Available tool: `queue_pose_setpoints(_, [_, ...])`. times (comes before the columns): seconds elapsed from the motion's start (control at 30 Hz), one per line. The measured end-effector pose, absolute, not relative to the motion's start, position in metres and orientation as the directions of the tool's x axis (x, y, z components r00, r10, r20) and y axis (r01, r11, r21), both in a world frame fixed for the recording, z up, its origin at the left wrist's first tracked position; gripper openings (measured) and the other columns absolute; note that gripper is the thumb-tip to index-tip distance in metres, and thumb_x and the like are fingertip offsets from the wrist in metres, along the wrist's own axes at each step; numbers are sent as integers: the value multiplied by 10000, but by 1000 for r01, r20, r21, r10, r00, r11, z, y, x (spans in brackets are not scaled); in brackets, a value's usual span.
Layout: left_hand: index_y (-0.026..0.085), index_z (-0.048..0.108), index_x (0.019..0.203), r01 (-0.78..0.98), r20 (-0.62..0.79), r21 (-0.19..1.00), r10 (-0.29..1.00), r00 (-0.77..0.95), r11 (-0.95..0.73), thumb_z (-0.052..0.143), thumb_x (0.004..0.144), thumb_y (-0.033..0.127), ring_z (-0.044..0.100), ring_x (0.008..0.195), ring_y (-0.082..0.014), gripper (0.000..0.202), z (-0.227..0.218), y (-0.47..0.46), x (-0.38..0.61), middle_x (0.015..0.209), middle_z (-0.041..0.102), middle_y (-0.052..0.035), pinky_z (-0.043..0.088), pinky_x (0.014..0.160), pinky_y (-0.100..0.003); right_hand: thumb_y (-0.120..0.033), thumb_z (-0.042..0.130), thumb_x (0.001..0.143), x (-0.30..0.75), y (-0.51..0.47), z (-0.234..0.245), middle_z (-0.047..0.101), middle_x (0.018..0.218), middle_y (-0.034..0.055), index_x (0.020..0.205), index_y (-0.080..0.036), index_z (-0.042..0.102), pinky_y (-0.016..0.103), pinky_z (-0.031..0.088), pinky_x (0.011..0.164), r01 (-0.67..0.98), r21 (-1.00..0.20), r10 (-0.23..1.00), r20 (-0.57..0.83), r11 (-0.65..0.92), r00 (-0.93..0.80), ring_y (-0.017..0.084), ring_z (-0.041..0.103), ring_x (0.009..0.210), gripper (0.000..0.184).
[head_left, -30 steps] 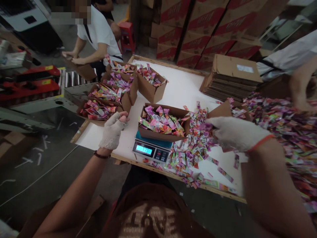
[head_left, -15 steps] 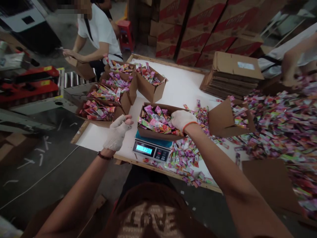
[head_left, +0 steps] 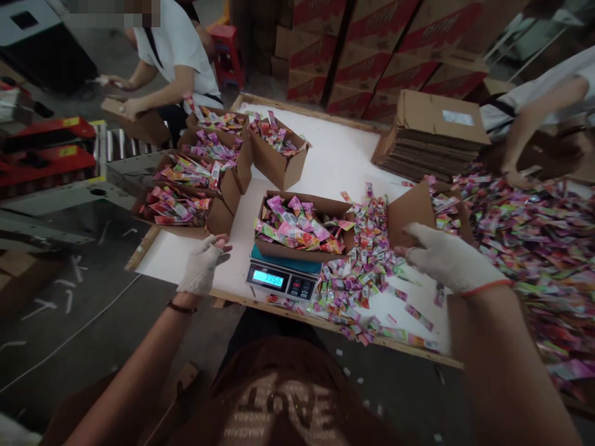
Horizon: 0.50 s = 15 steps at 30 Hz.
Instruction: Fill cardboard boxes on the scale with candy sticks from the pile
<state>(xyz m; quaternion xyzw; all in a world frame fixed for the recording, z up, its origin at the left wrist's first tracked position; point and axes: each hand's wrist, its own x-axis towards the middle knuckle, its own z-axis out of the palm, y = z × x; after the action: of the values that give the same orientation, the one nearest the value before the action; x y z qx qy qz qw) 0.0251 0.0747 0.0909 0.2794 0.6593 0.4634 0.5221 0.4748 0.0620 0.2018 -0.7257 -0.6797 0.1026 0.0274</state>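
Observation:
My left hand (head_left: 202,266), in a white glove, hovers over the white table's (head_left: 334,161) near edge, left of the digital scale (head_left: 283,282); its fingers are loosely curled with nothing seen in them. An open cardboard box (head_left: 304,248) full of colourful candy packets stands on the scale. My gloved right hand (head_left: 449,260) is palm down, fingers stretched left, above the loose packets (head_left: 362,266) spread right of the scale. It is just in front of a tilted cardboard box (head_left: 411,214).
Several filled boxes (head_left: 176,207) crowd the table's left side. A stack of flat cardboard (head_left: 432,139) lies at the back. A big packet heap (head_left: 534,235) covers the right. One person (head_left: 176,56) handles a box at upper left; another's arm (head_left: 525,136) reaches into the heap.
My right hand went from the loose packets into the box on the scale, then drew back right over the packets. The left hand barely moved. The scale reading changed.

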Motion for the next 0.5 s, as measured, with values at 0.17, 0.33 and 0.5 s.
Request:
queue_pose_setpoints(0.17, [168, 716, 962, -131, -405, 914, 857, -318, 384, 875, 551, 509, 693, 931, -232, 558, 106, 89, 32, 1087, 706, -100, 559, 800, -354, -333, 634, 928, 420, 85, 202, 690, 1292, 175, 1215, -175, 715, 405, 544, 1024, 961, -262, 996, 51, 90, -79, 302, 680, 1176, 337])
queue_pose_setpoints(0.33, [175, 704, 962, -91, -251, 967, 938, -237, 236, 840, 643, 508, 665, 860, -205, 480, 128, 122, 56, 949, 680, -68, 513, 746, -316, -383, 655, 941, 370, 114, 194, 508, 1597, 190, 1301, -198, 712, 523, 531, 1092, 992, -89, 993, -56, 94, -99, 381, 533, 1415, 409])
queue_pose_setpoints(0.5, [190, 686, 894, 33, -73, 996, 986, -149, 79, 765, 737, 555, 585, 775, -175, 406, 138, 157, 82, 808, 589, -14, 441, 694, -295, -394, 681, 920, 364, 122, 179, 513, 1585, 203, 1318, -207, 719, 553, 493, 1121, 992, 12, 974, -191, 128, -124, 392, 468, 1462, 441])
